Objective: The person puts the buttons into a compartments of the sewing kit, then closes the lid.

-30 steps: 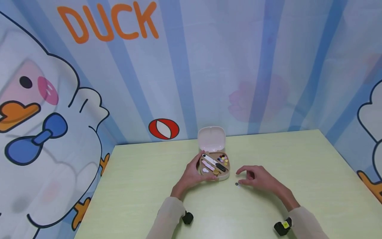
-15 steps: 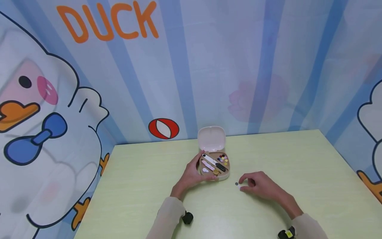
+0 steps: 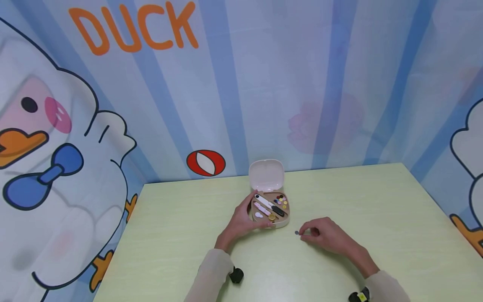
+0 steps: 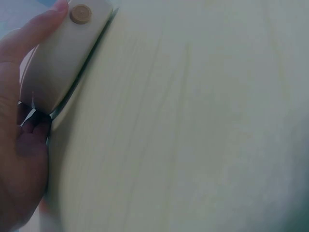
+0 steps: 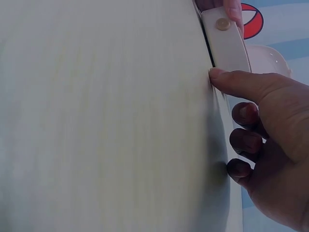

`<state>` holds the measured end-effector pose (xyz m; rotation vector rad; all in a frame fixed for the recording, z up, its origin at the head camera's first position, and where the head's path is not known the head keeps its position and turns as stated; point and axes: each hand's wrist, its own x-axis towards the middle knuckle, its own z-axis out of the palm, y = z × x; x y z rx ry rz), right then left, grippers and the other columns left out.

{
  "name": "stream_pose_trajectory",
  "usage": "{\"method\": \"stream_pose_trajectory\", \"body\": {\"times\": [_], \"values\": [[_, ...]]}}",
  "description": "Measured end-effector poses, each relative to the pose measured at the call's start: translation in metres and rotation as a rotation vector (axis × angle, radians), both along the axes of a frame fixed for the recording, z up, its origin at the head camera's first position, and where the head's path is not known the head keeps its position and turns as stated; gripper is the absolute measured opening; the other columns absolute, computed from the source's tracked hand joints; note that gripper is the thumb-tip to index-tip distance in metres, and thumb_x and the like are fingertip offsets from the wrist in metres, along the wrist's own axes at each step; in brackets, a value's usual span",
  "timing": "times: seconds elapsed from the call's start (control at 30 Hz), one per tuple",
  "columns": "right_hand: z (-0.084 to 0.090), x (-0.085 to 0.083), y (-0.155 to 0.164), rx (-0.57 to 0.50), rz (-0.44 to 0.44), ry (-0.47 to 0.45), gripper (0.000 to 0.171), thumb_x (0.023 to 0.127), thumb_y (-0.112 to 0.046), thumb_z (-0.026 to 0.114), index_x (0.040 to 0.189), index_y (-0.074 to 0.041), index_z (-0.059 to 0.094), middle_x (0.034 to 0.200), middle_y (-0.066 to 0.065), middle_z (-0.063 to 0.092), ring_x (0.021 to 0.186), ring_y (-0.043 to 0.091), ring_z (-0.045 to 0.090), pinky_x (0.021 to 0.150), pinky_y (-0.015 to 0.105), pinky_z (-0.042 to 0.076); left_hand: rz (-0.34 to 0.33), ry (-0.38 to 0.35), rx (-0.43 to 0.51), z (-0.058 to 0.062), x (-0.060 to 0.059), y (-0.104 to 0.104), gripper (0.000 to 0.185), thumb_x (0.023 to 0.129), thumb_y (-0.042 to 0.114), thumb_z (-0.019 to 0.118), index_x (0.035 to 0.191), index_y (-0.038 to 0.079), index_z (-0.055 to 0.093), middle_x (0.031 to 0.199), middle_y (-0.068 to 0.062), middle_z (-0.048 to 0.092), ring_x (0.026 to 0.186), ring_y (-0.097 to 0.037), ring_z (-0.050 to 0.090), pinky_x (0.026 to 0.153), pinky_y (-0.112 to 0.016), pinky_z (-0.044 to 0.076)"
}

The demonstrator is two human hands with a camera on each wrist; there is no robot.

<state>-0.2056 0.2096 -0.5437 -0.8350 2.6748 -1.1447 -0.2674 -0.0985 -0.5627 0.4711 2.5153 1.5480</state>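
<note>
My left hand [image 3: 241,218] grips a small pale sewing kit case [image 3: 281,224] by its left side, the thumb along the front. Its lid [image 3: 266,175] stands raised at the back. Inside the case lie a white-and-black tool [image 3: 268,204], a pink-and-white piece [image 3: 262,208], a gold round piece [image 3: 272,217] and several coloured buttons [image 3: 281,200]. My right hand [image 3: 327,235] rests low over the table just right of the case, thumb and index fingertip close together at a small dark button [image 3: 297,233]. Whether they pinch it is too small to tell. A round knob [image 4: 80,14] marks the case's front.
The light wooden table [image 3: 181,235] runs back to a blue striped cloth backdrop [image 3: 271,84] with duck drawings and a red printed ball [image 3: 206,162]. The raised lid stands close to the backdrop. Dark wrist cameras [image 3: 236,275] sit under both sleeves.
My right hand first drew toward me, then shifted left to the dark button, thumb and index finger coming closer together. The button has slid slightly left. My left hand and the case stay in place.
</note>
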Motion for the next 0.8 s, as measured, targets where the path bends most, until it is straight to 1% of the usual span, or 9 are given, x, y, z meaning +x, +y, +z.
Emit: {"method": "stream_pose_trajectory", "body": {"times": [0.33,0.5,0.67,0.8], "values": [[0.003,-0.002,-0.003,-0.015,0.009,-0.010,0.010,0.092,-0.011,0.080,0.093,-0.019,0.076,0.065,-0.013,0.048,0.061,0.002,0.042,0.057,0.021,0.036,0.007,-0.006,-0.002,-0.001,0.000,0.000,0.119,0.071,0.049,0.095,0.166,0.031,0.025,0.168,0.002,0.031,0.153,-0.021,0.029,0.122,-0.048,0.030],[0.003,-0.006,-0.002,-0.021,0.006,0.018,0.013,0.091,-0.008,0.080,0.091,-0.020,0.076,0.064,-0.014,0.049,0.060,0.002,0.042,0.056,0.021,0.038,0.012,-0.005,-0.004,-0.001,0.000,0.000,0.119,0.071,0.050,0.095,0.166,0.030,0.025,0.168,0.001,0.031,0.153,-0.022,0.030,0.122,-0.049,0.030],[0.004,-0.010,0.000,-0.019,-0.007,0.022,0.015,0.092,-0.005,0.077,0.092,-0.020,0.076,0.066,-0.013,0.050,0.061,0.003,0.043,0.057,0.021,0.039,0.014,-0.007,-0.008,-0.001,0.001,0.000,0.119,0.071,0.050,0.095,0.166,0.031,0.025,0.168,0.002,0.031,0.153,-0.022,0.029,0.122,-0.049,0.030],[0.008,-0.015,0.000,-0.024,-0.025,0.020,0.015,0.092,-0.003,0.076,0.093,-0.018,0.076,0.065,-0.012,0.049,0.062,0.004,0.044,0.058,0.022,0.039,0.013,-0.011,-0.010,0.000,0.001,0.001,0.120,0.071,0.050,0.095,0.166,0.031,0.025,0.168,0.002,0.031,0.153,-0.021,0.029,0.122,-0.048,0.030]]}}
